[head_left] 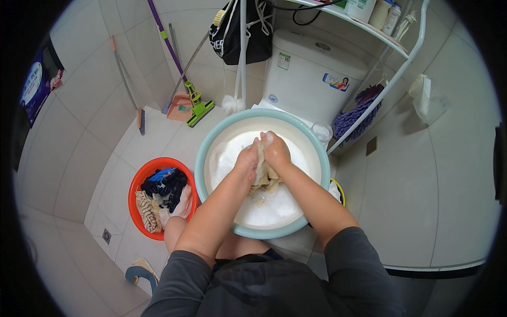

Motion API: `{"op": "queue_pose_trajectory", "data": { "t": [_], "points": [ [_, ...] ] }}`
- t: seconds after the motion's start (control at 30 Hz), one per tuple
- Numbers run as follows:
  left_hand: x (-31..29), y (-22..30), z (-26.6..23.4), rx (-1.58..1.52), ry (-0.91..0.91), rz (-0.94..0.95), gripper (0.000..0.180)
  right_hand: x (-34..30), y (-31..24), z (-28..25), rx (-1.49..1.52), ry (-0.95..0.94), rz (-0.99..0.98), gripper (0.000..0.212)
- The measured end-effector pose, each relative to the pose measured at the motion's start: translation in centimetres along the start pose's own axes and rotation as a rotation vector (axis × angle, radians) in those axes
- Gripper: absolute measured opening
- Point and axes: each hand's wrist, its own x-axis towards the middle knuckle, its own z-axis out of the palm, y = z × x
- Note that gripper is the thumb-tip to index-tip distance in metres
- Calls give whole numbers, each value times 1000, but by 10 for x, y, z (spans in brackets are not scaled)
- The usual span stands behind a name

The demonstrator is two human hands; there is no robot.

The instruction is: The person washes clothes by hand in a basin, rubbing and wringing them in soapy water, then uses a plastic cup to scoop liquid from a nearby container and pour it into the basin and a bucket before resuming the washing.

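Both hands are together over a large basin (200, 164) with a pale blue-green rim, full of white suds. My left hand (247, 160) and my right hand (276, 149) are closed on one wet beige cloth (262, 169), bunched between them. Its lower folds hang down to the foamy water. The hands are side by side near the basin's middle, and the fingers are partly hidden by the cloth and by each other. Whether the cloth is a garment or a towel, I cannot tell.
A red tub (132, 203) of dark and light clothes stands left of the basin. Behind are a toilet (311, 66), a green squeegee mop (200, 112), a dustpan (180, 105) and a broom (140, 121). A white metal rack (391, 84) rises at the right, near a purple mop head (359, 119).
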Motion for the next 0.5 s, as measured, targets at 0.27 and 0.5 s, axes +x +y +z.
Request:
{"op": "queue_pose_trajectory", "data": {
  "t": [0.27,0.5],
  "points": [
    [-18,5,2,35,126,77,47,-30,-13,14,55,-64,-156,27],
    [-17,24,-5,-18,246,-193,46,-43,-1,33,-126,-9,-301,27]
  ]
}}
